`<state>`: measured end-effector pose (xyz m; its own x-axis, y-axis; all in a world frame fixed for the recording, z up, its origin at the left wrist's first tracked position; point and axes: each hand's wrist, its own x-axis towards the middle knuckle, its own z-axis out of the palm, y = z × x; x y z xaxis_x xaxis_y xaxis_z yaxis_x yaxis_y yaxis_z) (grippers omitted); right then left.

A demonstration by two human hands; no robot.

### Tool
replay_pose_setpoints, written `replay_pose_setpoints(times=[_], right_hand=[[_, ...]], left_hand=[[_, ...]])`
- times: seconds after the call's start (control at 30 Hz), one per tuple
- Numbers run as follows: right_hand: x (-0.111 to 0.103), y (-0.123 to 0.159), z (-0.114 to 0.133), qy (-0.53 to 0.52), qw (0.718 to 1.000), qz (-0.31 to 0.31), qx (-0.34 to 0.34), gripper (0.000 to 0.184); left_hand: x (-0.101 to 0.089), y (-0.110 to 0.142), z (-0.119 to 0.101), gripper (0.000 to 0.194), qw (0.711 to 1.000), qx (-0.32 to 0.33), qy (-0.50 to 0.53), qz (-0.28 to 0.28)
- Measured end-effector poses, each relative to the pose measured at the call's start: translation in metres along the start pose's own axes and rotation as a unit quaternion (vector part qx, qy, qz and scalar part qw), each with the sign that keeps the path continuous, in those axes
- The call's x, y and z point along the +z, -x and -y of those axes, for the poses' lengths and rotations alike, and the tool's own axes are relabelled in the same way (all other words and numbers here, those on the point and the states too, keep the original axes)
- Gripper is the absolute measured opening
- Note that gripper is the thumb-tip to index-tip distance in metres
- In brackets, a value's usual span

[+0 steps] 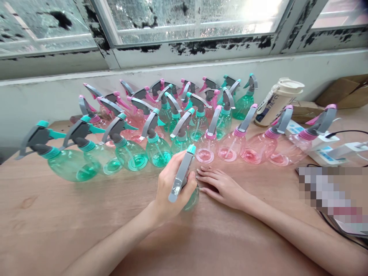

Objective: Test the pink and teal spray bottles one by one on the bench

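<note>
My left hand (167, 188) is wrapped round the neck of a green spray bottle (181, 174) with a grey spray head and a teal nozzle. Its clear green body shows partly below my fingers, near the tabletop; whether its base touches the wood I cannot tell. Just right of it, my right hand (225, 188) lies on the table with fingers stretched out, holding nothing. Its thumb tip is close to the bottle, and contact is unclear. Beyond my hands stands a front row of spray bottles, green ones (133, 157) to the left and pink ones (260, 147) to the right.
More green and pink spray bottles (245, 105) crowd behind the front row, by the wall under the window. A cream tumbler (277, 101), a brown paper bag (345, 92) and a white power strip (323, 151) with cables are at the right. A blurred-out object lies at the right edge.
</note>
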<state>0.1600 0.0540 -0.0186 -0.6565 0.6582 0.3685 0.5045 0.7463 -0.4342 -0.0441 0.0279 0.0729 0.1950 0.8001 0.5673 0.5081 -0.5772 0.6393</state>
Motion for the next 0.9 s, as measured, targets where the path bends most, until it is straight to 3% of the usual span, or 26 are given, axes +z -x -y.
replay_pose_setpoints(times=[0.9], right_hand=[[-0.0013,-0.0008,0.0007,-0.005,1.0,-0.003,-0.003,0.038]], left_hand=[[-0.0022,-0.0029,-0.0037,0.021,0.998,-0.055,0.022,0.03]])
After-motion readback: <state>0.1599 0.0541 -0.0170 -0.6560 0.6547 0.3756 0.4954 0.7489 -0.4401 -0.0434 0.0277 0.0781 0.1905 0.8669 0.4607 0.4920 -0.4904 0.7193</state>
